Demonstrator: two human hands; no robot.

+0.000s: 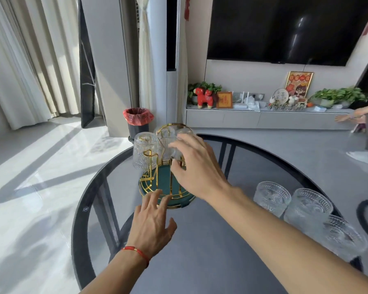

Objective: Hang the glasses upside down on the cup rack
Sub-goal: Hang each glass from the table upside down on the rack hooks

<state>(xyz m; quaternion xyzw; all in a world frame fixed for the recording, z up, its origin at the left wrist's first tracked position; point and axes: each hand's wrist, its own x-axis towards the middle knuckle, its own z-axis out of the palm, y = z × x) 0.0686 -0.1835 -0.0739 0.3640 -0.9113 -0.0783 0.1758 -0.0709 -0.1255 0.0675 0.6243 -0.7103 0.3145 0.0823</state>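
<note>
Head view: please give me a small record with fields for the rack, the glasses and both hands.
rack: gold wire rack on a green base, on the round glass table
hung glass: one upside down, on the rack's left side
right hand: around a glass at the rack
left hand: fingers spread, fingertips on the base rim
waiting glasses: three on the table, right side

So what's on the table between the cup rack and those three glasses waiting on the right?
Nothing sits there. In the head view only the right forearm crosses above bare dark tabletop between the rack and the glasses.
</note>
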